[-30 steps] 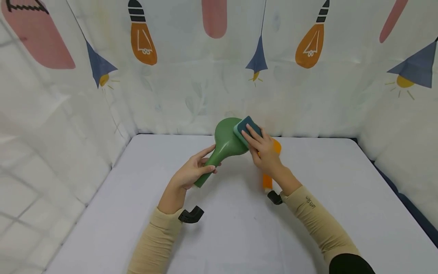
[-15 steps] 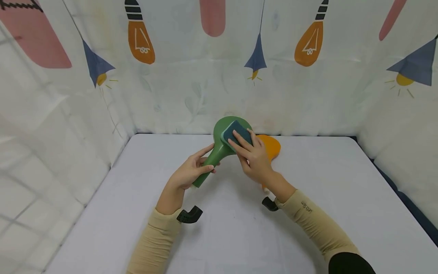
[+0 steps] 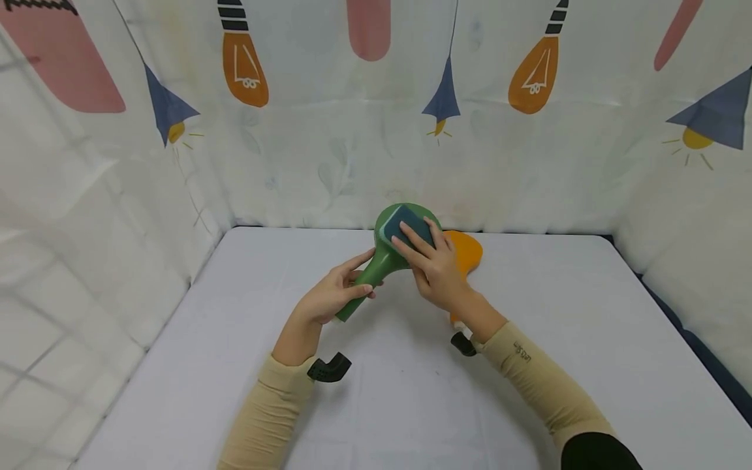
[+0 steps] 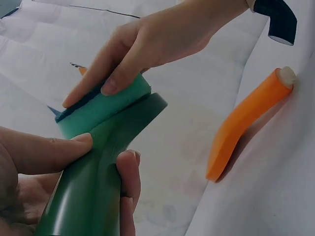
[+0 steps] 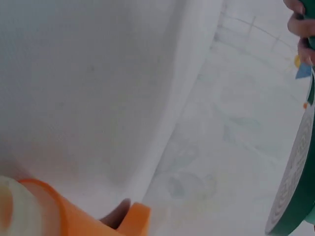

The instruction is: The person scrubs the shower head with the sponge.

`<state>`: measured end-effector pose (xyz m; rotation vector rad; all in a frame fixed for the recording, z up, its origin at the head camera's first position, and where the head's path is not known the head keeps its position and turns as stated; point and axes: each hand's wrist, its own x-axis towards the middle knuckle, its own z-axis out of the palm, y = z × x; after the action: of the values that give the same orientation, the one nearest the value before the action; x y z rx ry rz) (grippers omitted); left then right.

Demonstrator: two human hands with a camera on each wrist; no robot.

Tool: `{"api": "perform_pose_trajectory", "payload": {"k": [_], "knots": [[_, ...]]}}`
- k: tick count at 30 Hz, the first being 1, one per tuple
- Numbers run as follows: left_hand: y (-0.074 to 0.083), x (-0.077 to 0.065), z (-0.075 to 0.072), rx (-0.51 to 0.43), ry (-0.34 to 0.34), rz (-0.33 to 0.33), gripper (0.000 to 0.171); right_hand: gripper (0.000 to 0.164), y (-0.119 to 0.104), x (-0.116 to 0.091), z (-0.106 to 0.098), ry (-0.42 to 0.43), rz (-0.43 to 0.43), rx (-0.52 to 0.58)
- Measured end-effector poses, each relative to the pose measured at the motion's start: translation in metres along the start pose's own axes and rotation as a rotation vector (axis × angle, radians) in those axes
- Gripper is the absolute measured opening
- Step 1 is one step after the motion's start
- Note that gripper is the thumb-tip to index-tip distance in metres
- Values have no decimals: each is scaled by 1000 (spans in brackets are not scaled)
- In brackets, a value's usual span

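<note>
My left hand [image 3: 331,294] grips the handle of a green shower head [image 3: 383,262], raised above the table with its head tilted up and away. Thumb and fingers wrap the green handle [image 4: 83,196] in the left wrist view. On the back of that head lies a two-layer sponge [image 3: 405,225], dark blue on top and teal below. My right hand [image 3: 439,271] holds the sponge against it, fingers spread over the blue layer and thumb at the teal side. The right wrist view shows the pale spray face [image 5: 295,167] from the side.
An orange shower head [image 3: 468,251] with a whitish connector end [image 4: 287,76] lies on the white table [image 3: 399,405], partly behind my right hand and forearm. A white printed curtain [image 3: 352,143] hangs around the back and sides.
My right hand has slid the sponge leftward from the right edge of the green shower head onto its middle. My left hand keeps its grip, nearly still.
</note>
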<state>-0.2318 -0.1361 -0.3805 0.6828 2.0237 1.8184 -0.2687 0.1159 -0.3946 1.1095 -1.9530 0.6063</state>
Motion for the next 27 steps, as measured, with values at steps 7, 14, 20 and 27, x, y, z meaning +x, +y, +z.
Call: {"api": "perform_pose_trajectory", "payload": {"k": [7,14,20,27], "knots": [[1,-1,1,-6,-9,-1,71,42,27,-7,-10,76,303,80],[3,-3,1,2,-2,-24,71,42,30,-21,-10,129,314,57],[0,-2,2,10,-8,-12,71,39,10,-19,-3,144,138,-17],[-2,1,9,7,-61,-29,70,36,-17,-6,0,-3,-16,-11]]}}
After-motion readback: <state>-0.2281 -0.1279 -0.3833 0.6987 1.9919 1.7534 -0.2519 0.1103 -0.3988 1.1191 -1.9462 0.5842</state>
